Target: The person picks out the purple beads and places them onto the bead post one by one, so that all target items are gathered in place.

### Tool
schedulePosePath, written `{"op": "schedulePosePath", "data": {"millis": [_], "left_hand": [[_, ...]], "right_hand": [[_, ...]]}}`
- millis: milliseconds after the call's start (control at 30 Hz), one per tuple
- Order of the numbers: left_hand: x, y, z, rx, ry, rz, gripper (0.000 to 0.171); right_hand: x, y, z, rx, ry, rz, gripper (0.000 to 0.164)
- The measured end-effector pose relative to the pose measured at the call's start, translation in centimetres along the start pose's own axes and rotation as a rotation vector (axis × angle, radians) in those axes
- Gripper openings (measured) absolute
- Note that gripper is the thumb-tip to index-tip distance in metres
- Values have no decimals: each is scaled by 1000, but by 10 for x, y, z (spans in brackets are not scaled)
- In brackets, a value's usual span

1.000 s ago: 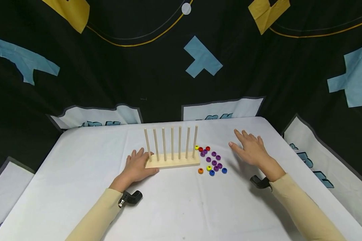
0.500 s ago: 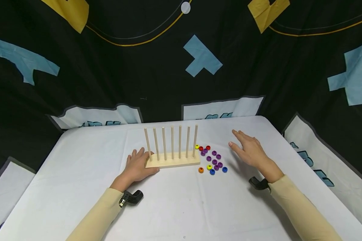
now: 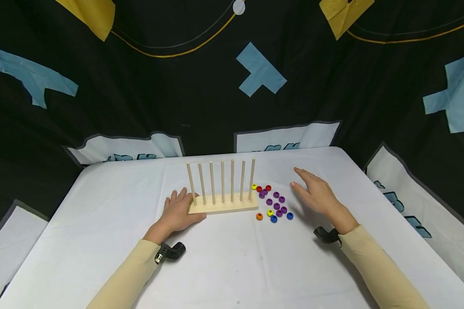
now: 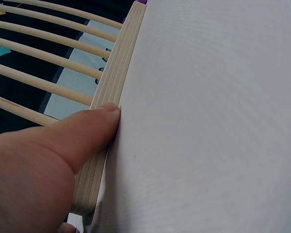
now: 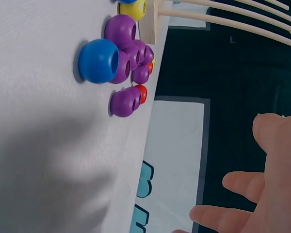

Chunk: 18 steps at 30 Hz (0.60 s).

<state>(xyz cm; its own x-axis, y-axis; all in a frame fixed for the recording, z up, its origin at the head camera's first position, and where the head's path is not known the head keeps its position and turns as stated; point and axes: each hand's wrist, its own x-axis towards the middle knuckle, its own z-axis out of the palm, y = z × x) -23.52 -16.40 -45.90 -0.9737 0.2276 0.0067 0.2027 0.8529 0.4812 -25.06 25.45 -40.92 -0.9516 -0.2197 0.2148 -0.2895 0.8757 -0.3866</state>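
Note:
A pale wooden peg rack (image 3: 224, 207) stands on the table, a long base with several bare upright pegs. My left hand (image 3: 176, 213) holds the left end of its base, thumb along the front and the other fingers behind. In the left wrist view the thumb (image 4: 87, 136) presses on the base's front edge. Loose round beads lie just right of the rack: several purple beads (image 3: 276, 206), blue (image 3: 274, 219), yellow (image 3: 270, 213), red (image 3: 268, 188) and one orange bead (image 3: 259, 216). Over the table right of them hovers my right hand (image 3: 317, 194), fingers extended, holding nothing.
A white cloth covers the table (image 3: 216, 266). Behind it hangs a black curtain (image 3: 170, 94) with blue and yellow shapes. White printed panels (image 3: 288, 137) stand along the back and right sides.
My right hand has shifted slightly left toward the beads. The left hand stays on the rack, and the beads lie where they were.

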Motion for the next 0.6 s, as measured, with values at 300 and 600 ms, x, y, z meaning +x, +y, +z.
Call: {"op": "schedulePosePath", "data": {"millis": [300,600], "left_hand": [[2,2,-3,9,10,5,72],[-1,4,-1,-15,-2,-6,73]], "right_hand": [[4,-4,8,50,-18,27,61],[1,-5,21,88,-53,29,57]]}}
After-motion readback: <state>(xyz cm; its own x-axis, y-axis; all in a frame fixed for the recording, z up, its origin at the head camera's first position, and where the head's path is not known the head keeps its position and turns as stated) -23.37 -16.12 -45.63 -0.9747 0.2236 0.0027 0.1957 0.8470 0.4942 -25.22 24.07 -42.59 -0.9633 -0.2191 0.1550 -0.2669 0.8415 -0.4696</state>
